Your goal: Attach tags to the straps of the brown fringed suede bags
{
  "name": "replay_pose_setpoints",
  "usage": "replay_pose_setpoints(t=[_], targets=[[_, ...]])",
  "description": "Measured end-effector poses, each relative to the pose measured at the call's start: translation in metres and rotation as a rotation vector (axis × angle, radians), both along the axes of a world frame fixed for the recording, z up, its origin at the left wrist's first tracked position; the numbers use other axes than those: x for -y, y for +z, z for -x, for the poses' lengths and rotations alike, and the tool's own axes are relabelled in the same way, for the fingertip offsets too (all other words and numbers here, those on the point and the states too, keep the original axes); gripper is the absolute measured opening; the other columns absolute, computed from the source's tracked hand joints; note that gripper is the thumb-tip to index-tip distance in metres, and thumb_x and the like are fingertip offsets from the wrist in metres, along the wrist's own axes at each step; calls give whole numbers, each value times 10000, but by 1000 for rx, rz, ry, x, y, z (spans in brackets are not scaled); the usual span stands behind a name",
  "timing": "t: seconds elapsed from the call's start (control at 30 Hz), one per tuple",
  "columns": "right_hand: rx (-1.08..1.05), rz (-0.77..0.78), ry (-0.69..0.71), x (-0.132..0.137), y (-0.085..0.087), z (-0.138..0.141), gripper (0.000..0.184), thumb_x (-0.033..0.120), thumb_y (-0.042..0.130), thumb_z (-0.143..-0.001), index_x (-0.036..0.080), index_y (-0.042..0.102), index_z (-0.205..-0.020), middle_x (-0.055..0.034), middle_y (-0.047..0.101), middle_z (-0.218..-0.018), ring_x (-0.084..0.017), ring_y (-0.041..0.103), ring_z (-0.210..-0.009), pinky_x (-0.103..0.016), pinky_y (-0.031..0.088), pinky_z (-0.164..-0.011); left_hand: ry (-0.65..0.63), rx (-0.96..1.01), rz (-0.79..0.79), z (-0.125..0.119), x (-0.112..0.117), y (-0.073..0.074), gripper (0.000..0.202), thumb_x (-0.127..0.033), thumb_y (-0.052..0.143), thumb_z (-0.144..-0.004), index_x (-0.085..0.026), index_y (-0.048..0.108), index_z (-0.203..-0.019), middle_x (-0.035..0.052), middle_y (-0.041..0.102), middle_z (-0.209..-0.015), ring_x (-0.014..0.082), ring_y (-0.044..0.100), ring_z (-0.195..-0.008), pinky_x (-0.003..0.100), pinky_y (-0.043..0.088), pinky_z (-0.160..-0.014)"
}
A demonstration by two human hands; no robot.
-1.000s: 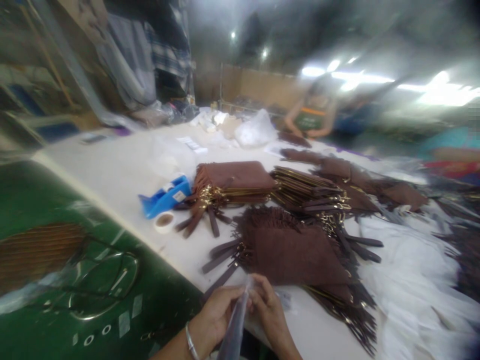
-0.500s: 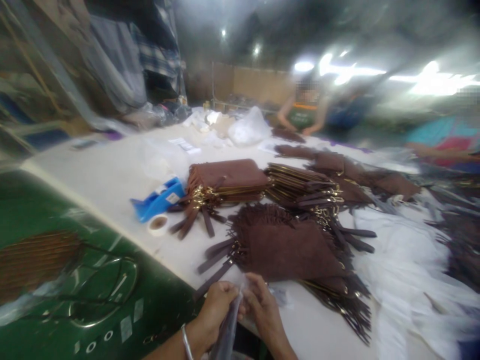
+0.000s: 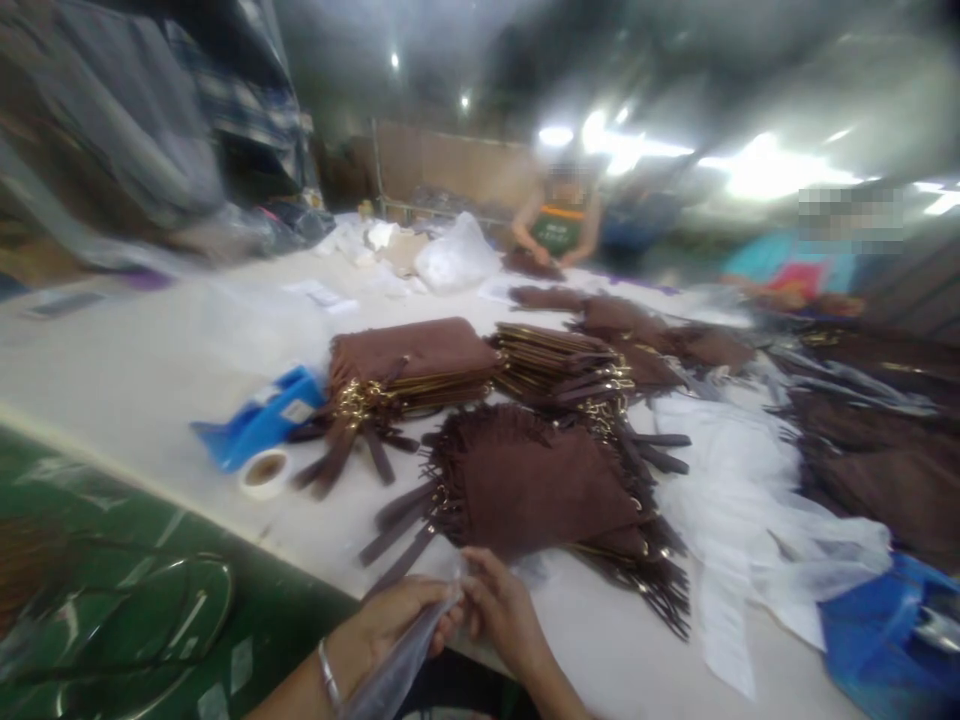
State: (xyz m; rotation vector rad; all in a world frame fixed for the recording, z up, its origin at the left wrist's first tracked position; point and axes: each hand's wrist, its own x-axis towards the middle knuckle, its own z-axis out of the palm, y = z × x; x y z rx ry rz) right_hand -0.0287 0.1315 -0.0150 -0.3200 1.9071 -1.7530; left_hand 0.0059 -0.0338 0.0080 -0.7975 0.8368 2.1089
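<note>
Near the table's front edge, both my hands pinch the top of a clear plastic bag (image 3: pixel 401 660), which hangs down toward my lap. My left hand (image 3: pixel 397 618), with a bangle at the wrist, closes its fingers on the bag's edge. Right beside it, my right hand (image 3: pixel 499 610) has its thumb and fingers together on the same edge. Just beyond my hands lies a stack of brown fringed pouches (image 3: pixel 540 490) with wrist straps and gold-coloured clasps. Another pouch stack (image 3: pixel 412 350) lies behind it, beside a pile with gold zips (image 3: pixel 551 355).
A blue tape dispenser (image 3: pixel 262 415) and a tape roll (image 3: pixel 264 470) lie left on the white table (image 3: pixel 97 400). White sheets (image 3: pixel 735 540) and another blue object (image 3: pixel 885 640) are to the right. Two people (image 3: pixel 559 225) work across the table. A metal-framed chair (image 3: pixel 214 600) stands at lower left.
The view has swung to the right, so the table things sit further left and the blue object at lower right has come into view. Both hands still hold the bag.
</note>
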Motion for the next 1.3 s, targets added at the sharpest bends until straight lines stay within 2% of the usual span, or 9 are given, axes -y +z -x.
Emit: replay_pose_setpoints(t=[0.2, 0.47, 0.57, 0.77, 0.97, 1.07, 1.17, 1.23, 1.3], targets=[[60, -26, -103, -35, 11, -7, 558, 502, 475, -910, 242, 394, -1397, -9, 670, -768, -111, 546, -454, -228, 421, -453, 208, 45, -133, -11, -14, -3, 118, -160, 578, -823, -55, 617, -788, 51, 582, -691, 69, 530, -478, 159, 499, -440], [-50, -130, -405, -79, 12, 9, 481, 546, 521, -864, 160, 553, -1150, -29, 654, -722, -131, 540, -499, -257, 430, -500, 294, 40, -373, -16, -26, -14, 124, -146, 630, -834, -39, 603, -779, 34, 554, -696, 75, 560, -530, 190, 554, -553], [-77, -169, -410, -75, 17, 1, 447, 538, 521, -864, 176, 564, -1123, -26, 652, -739, -141, 560, -534, -259, 449, -522, 338, -44, -232, -18, -30, -14, 104, -126, 691, -796, -58, 615, -774, 45, 579, -722, 64, 538, -514, 182, 523, -523], [10, -137, -147, -34, 27, -37, 402, 525, 460, -897, 208, 599, -1102, 6, 623, -687, -112, 525, -475, -221, 400, -464, 306, -193, -77, -26, -29, -15, 197, -218, 733, -791, -77, 662, -909, 69, 630, -770, 108, 597, -620, 227, 523, -632], [108, -142, -175, -5, 15, -51, 455, 566, 441, -898, 199, 631, -1089, 14, 573, -643, -108, 461, -451, -214, 368, -413, 148, -403, 117, -32, -25, 6, 307, -349, 674, -833, -108, 652, -1023, 73, 662, -774, 142, 614, -667, 229, 463, -629], [-125, -208, -205, 3, 9, -53, 381, 500, 453, -913, 211, 657, -1053, -45, 638, -805, -167, 592, -653, -257, 493, -573, 105, -513, 318, -30, -27, 9, 349, -422, 623, -847, -103, 664, -982, 58, 661, -728, 146, 583, -607, 233, 428, -576], [-449, -303, -204, 6, 8, -52, 294, 380, 443, -933, 213, 683, -962, -91, 646, -912, -211, 623, -847, -311, 511, -786, 68, -629, 531, -27, -24, 4, 307, -403, 610, -844, -126, 680, -959, 72, 691, -842, 194, 616, -754, 262, 461, -658], [-517, -343, -124, 3, 11, -49, 294, 331, 425, -939, 220, 686, -1016, -100, 659, -942, -215, 635, -858, -316, 512, -794, 49, -672, 618, -25, -21, 1, 284, -384, 608, -844, -146, 684, -979, 76, 696, -928, 217, 622, -859, 286, 474, -754], [-493, -376, -61, -6, 14, -44, 308, 329, 452, -929, 232, 670, -1123, -102, 687, -1008, -229, 653, -904, -325, 513, -817, 44, -643, 601, -24, -19, 0, 319, -402, 642, -812, -141, 680, -992, 75, 695, -888, 216, 627, -802, 302, 482, -746]])
